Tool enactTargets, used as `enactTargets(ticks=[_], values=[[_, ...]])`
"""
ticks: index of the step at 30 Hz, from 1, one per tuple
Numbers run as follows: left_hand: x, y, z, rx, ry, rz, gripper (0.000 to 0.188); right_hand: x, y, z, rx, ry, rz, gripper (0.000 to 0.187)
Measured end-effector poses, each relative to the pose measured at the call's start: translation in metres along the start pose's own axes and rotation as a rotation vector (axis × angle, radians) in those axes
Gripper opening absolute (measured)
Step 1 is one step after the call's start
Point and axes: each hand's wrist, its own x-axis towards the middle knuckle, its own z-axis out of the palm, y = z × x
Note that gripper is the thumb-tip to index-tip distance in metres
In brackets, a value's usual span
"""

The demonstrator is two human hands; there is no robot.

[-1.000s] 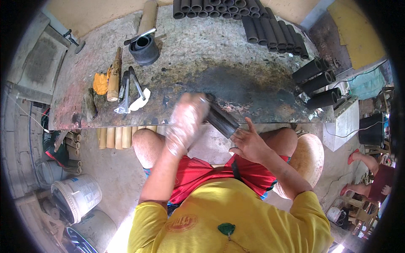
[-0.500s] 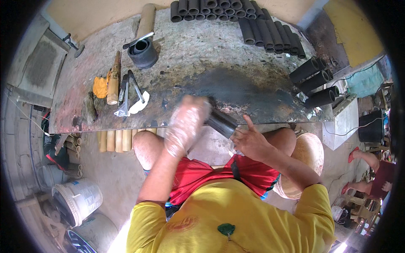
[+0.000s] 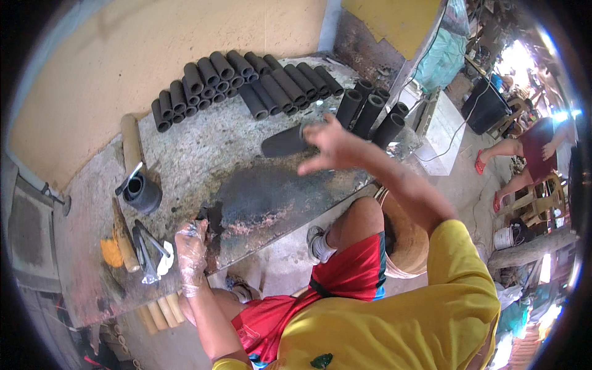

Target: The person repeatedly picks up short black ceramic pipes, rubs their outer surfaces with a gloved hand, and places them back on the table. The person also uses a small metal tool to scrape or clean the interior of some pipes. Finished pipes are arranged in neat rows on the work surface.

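A dark cylindrical tube (image 3: 285, 141) is held at one end in the grip of the right hand (image 3: 336, 143), above the tabletop (image 3: 203, 154) at upper centre. Its long axis is laid nearly level, pointing left of the hand. The right arm is stretched forward. The gloved left hand (image 3: 192, 246), lower left, is closed loosely on a small dark lump (image 3: 206, 217); rows of tubes (image 3: 246, 77) are stacked beyond.
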Motion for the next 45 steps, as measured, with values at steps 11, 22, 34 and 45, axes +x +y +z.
enactTargets(ticks=[11, 22, 34, 45], values=[[0.042, 0.015, -0.002, 0.034, -0.035, 0.038, 0.022, 0.093, 0.172, -0.029, 0.011, -0.254, 0.586, 0.105], [0.058, -0.042, -0.011, -0.139, -0.093, -0.016, 0.024, 0.112, 0.182, -0.044, -0.102, -0.387, 0.551, 0.080], [0.061, -0.048, -0.041, 0.626, 0.094, 0.419, 0.051, 0.269, 0.038, -0.026, 0.136, -0.246, -0.011, 0.051], [0.071, -0.031, -0.055, 0.517, 0.282, 0.451, 0.047, 0.432, -0.206, 0.108, 0.500, -0.068, -0.365, 0.039]])
